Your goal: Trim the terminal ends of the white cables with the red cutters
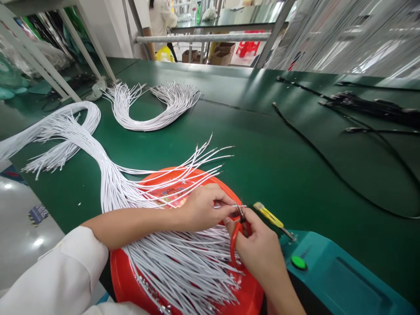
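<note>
Over a red plastic basin [120,275], my left hand [206,205] pinches a thin white wire [242,205] near its end. My right hand [257,245] grips a pair of scissors with red-orange handles [233,245]; their blades are at the wire's tip, beside the left fingertips. Beneath my hands, a thick bundle of white wires [183,262] lies in the basin. Another white bundle [111,183] runs across the basin's far left rim, several of its ends [210,153] fanned out beyond my left hand.
Curved bundles of white wires [144,124] lie further back on the green table [229,118]. A yellow utility knife [269,215] rests by a teal device [328,258] with a green button at right. Black cables [305,148] spread over the right side. A person [160,19] is in the background.
</note>
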The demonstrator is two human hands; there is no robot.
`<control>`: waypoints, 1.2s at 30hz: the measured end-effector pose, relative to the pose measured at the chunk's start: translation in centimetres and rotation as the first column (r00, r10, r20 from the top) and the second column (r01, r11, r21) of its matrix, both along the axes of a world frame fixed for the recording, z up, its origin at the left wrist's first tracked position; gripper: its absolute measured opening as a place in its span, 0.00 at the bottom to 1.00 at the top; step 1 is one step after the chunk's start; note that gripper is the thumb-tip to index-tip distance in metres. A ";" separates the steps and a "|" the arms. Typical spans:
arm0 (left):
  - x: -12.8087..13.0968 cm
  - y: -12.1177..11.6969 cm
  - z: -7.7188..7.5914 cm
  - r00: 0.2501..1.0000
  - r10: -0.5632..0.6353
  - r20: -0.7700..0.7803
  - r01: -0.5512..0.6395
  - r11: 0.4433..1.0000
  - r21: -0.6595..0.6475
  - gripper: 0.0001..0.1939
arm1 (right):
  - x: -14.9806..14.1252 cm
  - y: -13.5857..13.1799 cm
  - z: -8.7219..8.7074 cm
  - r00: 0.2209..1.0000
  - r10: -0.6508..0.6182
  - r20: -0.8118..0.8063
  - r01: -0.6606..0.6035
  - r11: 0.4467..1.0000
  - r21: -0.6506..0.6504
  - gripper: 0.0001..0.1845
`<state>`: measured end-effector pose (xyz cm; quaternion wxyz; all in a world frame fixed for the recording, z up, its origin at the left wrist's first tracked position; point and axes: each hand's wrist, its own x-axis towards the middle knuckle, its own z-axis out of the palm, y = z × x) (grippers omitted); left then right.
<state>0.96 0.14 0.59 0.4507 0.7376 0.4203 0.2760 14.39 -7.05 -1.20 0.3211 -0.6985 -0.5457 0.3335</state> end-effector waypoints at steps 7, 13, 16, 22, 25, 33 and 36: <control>0.0 -0.2 -0.1 1.000 -0.009 0.005 0.009 0.997 0.071 0.05 | 0.0 0.1 -0.2 1.000 -0.013 0.028 0.013 1.000 0.000 0.11; 0.0 -0.4 -0.5 1.000 -0.005 -0.022 0.008 0.988 0.152 0.07 | 0.1 0.3 0.0 0.999 0.003 -0.033 -0.004 0.999 -0.041 0.13; 0.0 -0.3 -0.7 1.000 -0.003 -0.025 0.006 0.990 0.140 0.07 | 0.2 0.4 -0.1 0.999 0.015 -0.044 -0.018 0.997 -0.071 0.12; 0.0 0.3 -0.7 1.000 0.006 -0.030 -0.003 0.995 0.104 0.07 | 1.2 0.5 0.0 0.996 0.052 -0.078 -0.059 0.994 -0.093 0.09; -0.1 0.7 -0.6 0.996 -0.009 -0.085 0.016 0.997 0.075 0.06 | 1.8 0.5 0.0 0.987 -0.032 -0.156 0.024 0.998 -0.050 0.13; -0.2 1.0 -0.7 0.967 -0.139 -0.215 0.138 0.990 -0.018 0.07 | 1.4 0.4 -0.6 0.989 -0.147 -0.019 0.146 0.942 0.301 0.13; -0.3 1.1 -0.7 0.954 -0.173 -0.247 0.148 0.982 -0.116 0.09 | 1.5 0.3 -0.8 0.977 -0.117 0.177 0.050 0.938 0.342 0.13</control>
